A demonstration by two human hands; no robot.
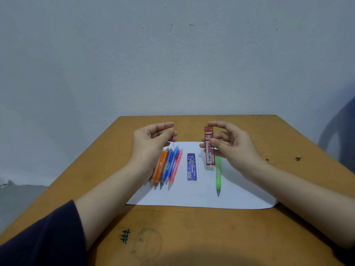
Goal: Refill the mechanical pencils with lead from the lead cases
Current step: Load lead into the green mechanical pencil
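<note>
Hands: left (151, 140) pinches 1 lead (173, 143) | right (230, 145) grips red case (209, 152) | 1 blue case (191, 167), 1 green pencil (218, 175)

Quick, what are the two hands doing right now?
The left hand pinches a thin lead stick.
The right hand holds the red lead case upright.

I am wearing the only camera on my head, looking forward and down, close over the table (288, 135), facing the wall (172, 54).
</note>
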